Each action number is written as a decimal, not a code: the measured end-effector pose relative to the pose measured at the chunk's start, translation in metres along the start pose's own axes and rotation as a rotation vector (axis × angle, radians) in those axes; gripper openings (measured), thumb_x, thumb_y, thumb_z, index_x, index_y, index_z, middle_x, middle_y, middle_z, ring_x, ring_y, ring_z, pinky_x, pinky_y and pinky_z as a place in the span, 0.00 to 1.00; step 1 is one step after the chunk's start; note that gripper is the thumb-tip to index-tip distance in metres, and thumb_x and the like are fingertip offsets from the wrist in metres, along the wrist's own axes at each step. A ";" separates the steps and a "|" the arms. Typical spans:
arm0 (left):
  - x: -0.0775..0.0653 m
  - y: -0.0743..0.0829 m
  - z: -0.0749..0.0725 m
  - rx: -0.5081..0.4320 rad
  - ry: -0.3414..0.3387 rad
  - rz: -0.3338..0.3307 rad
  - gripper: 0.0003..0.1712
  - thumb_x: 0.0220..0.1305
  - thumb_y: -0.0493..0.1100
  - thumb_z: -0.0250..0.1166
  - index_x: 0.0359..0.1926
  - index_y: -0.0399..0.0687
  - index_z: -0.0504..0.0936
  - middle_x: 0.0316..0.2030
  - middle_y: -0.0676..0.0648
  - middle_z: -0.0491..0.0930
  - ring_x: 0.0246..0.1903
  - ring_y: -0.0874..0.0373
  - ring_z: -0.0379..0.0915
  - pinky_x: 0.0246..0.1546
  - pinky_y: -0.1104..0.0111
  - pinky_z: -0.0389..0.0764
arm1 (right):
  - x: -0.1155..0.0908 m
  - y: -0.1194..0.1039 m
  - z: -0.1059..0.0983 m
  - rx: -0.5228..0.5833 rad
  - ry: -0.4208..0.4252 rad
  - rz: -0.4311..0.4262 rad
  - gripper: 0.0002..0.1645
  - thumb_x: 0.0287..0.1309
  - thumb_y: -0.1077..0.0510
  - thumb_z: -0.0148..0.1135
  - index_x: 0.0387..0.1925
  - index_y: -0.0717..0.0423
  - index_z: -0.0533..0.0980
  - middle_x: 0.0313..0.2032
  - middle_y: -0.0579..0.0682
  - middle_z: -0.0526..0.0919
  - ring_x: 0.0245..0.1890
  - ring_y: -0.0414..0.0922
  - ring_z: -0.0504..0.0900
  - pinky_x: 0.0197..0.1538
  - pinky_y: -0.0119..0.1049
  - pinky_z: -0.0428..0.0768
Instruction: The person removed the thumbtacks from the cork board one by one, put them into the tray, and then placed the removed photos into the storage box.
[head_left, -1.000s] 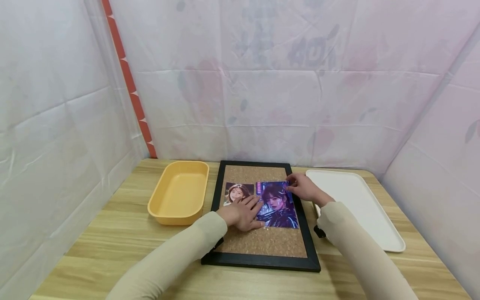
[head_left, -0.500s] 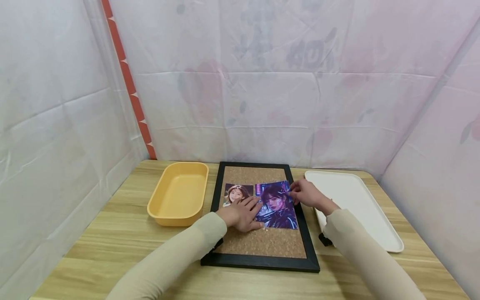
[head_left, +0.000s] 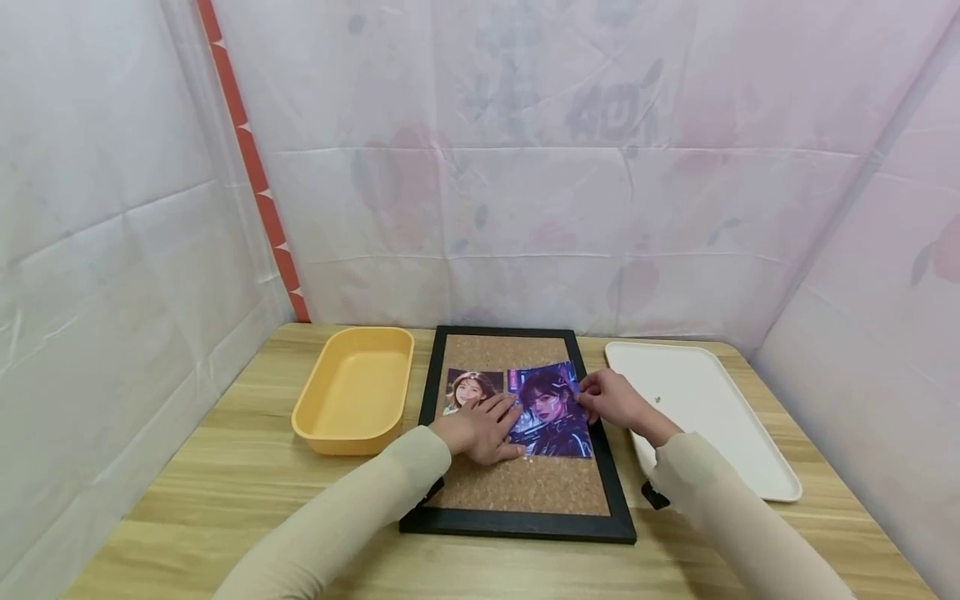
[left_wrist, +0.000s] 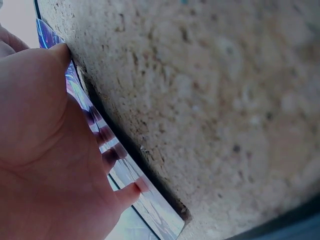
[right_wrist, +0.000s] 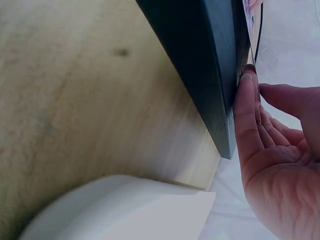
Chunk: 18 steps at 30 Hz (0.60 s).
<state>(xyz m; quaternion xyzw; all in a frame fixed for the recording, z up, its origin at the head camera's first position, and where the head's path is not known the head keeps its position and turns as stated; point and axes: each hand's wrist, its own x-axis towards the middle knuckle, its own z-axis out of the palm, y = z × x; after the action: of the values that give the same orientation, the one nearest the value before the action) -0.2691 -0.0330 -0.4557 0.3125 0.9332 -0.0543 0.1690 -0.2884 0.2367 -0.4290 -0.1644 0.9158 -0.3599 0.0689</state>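
A black-framed cork board (head_left: 525, 492) lies on the table with two picture prints side by side. My left hand (head_left: 489, 429) rests spread across them, covering the lower part of the portrait photo (head_left: 470, 385) and the left edge of the purple print (head_left: 553, 417). Close up in the left wrist view, the left hand's fingers (left_wrist: 131, 192) are straight along the glossy surface. At the right edge of the purple print, my right hand (head_left: 611, 398) pinches it between thumb and fingertips. That edge stands slightly raised, and the right wrist view shows the fingers (right_wrist: 246, 100) beside the black frame.
Left of the board stands a yellow tray (head_left: 300, 417) with raised sides. A white tray (head_left: 750, 442) lies to the right, partly under the right forearm, with a small dark speck on it. White curtains (head_left: 487, 183) enclose the back and sides of the wooden table (head_left: 187, 500).
My right hand has slid from the purple print's upper right corner a little way down its right edge, leaving the corner uncovered. The left hand has stayed in place.
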 end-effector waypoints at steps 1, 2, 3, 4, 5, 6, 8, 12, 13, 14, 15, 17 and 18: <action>0.000 0.000 0.000 0.000 0.000 0.003 0.48 0.74 0.75 0.40 0.84 0.60 0.42 0.83 0.55 0.36 0.81 0.55 0.30 0.78 0.50 0.39 | 0.000 0.001 0.001 -0.002 0.006 0.000 0.10 0.70 0.66 0.58 0.43 0.73 0.79 0.23 0.52 0.85 0.21 0.45 0.84 0.30 0.39 0.84; 0.000 0.000 0.000 0.000 0.002 0.006 0.47 0.74 0.74 0.40 0.84 0.60 0.42 0.83 0.54 0.37 0.81 0.55 0.30 0.78 0.50 0.40 | 0.000 0.001 0.002 -0.004 0.012 -0.002 0.10 0.70 0.66 0.58 0.43 0.73 0.79 0.23 0.52 0.85 0.21 0.45 0.84 0.30 0.39 0.84; -0.002 0.000 -0.001 -0.004 0.000 0.009 0.47 0.74 0.74 0.41 0.84 0.59 0.42 0.83 0.54 0.37 0.81 0.55 0.30 0.78 0.50 0.40 | 0.000 0.002 0.002 -0.005 0.016 -0.002 0.10 0.70 0.66 0.59 0.43 0.73 0.79 0.23 0.51 0.85 0.21 0.45 0.84 0.29 0.38 0.84; -0.004 0.000 -0.003 -0.010 -0.002 0.012 0.47 0.75 0.73 0.41 0.84 0.59 0.42 0.83 0.54 0.36 0.81 0.56 0.30 0.78 0.50 0.40 | 0.000 0.002 0.003 -0.008 0.019 -0.002 0.10 0.69 0.66 0.59 0.43 0.73 0.79 0.23 0.51 0.85 0.21 0.44 0.84 0.29 0.38 0.84; -0.004 0.000 -0.003 -0.009 0.001 0.013 0.47 0.75 0.73 0.41 0.83 0.59 0.43 0.83 0.54 0.37 0.81 0.55 0.31 0.78 0.49 0.41 | 0.000 0.002 0.003 -0.006 0.021 -0.002 0.09 0.69 0.66 0.59 0.43 0.73 0.79 0.23 0.51 0.85 0.21 0.44 0.84 0.29 0.38 0.84; -0.008 0.001 -0.006 -0.010 0.005 0.013 0.46 0.75 0.73 0.41 0.83 0.59 0.44 0.83 0.54 0.38 0.81 0.55 0.33 0.78 0.49 0.42 | 0.000 0.002 0.004 -0.006 0.022 0.001 0.09 0.69 0.66 0.59 0.43 0.73 0.79 0.23 0.51 0.85 0.21 0.44 0.84 0.29 0.38 0.84; -0.016 0.004 -0.012 -0.017 0.014 0.012 0.46 0.75 0.72 0.43 0.83 0.58 0.46 0.82 0.53 0.41 0.81 0.55 0.35 0.78 0.50 0.45 | 0.001 0.002 0.005 -0.005 0.024 0.005 0.09 0.69 0.66 0.59 0.43 0.72 0.79 0.24 0.51 0.85 0.21 0.44 0.84 0.29 0.37 0.84; -0.027 0.008 -0.022 -0.036 0.052 0.014 0.46 0.74 0.72 0.47 0.82 0.57 0.51 0.82 0.51 0.45 0.80 0.53 0.41 0.77 0.50 0.50 | 0.001 0.001 0.005 -0.014 0.027 0.001 0.09 0.69 0.66 0.59 0.42 0.73 0.79 0.24 0.51 0.85 0.21 0.44 0.84 0.29 0.37 0.84; -0.027 0.008 -0.022 -0.045 0.064 0.015 0.46 0.74 0.72 0.48 0.82 0.56 0.52 0.82 0.51 0.46 0.80 0.52 0.42 0.77 0.49 0.51 | 0.001 0.001 0.005 -0.019 0.028 0.000 0.09 0.69 0.66 0.59 0.42 0.72 0.79 0.24 0.51 0.85 0.21 0.44 0.84 0.28 0.37 0.84; -0.026 0.008 -0.023 -0.054 0.077 0.017 0.46 0.73 0.71 0.49 0.82 0.56 0.53 0.81 0.50 0.47 0.80 0.51 0.44 0.76 0.49 0.52 | 0.001 0.001 0.004 -0.022 0.029 0.003 0.09 0.69 0.66 0.59 0.42 0.72 0.79 0.24 0.51 0.85 0.21 0.44 0.84 0.29 0.37 0.84; -0.026 0.008 -0.023 -0.063 0.090 0.019 0.46 0.73 0.71 0.50 0.82 0.56 0.54 0.81 0.50 0.48 0.79 0.51 0.45 0.76 0.49 0.53 | 0.000 0.001 0.004 -0.025 0.029 0.003 0.09 0.69 0.66 0.59 0.42 0.72 0.79 0.24 0.51 0.85 0.21 0.44 0.84 0.29 0.37 0.84; -0.024 0.008 -0.024 -0.076 0.125 0.031 0.45 0.72 0.71 0.53 0.81 0.56 0.57 0.80 0.49 0.52 0.79 0.50 0.47 0.76 0.48 0.55 | -0.001 0.001 0.004 -0.025 0.028 0.014 0.09 0.69 0.66 0.59 0.42 0.72 0.79 0.24 0.51 0.85 0.21 0.44 0.84 0.29 0.37 0.84; -0.024 0.008 -0.023 -0.078 0.146 0.042 0.45 0.71 0.71 0.55 0.80 0.56 0.59 0.80 0.49 0.54 0.79 0.50 0.48 0.75 0.48 0.56 | -0.002 0.001 0.004 -0.026 0.025 0.017 0.09 0.69 0.66 0.59 0.42 0.72 0.79 0.24 0.52 0.85 0.21 0.43 0.84 0.29 0.37 0.84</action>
<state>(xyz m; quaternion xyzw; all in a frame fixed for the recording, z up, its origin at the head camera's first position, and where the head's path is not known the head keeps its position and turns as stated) -0.2533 -0.0352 -0.4255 0.3285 0.9376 0.0087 0.1137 -0.2861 0.2353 -0.4321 -0.1531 0.9224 -0.3496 0.0584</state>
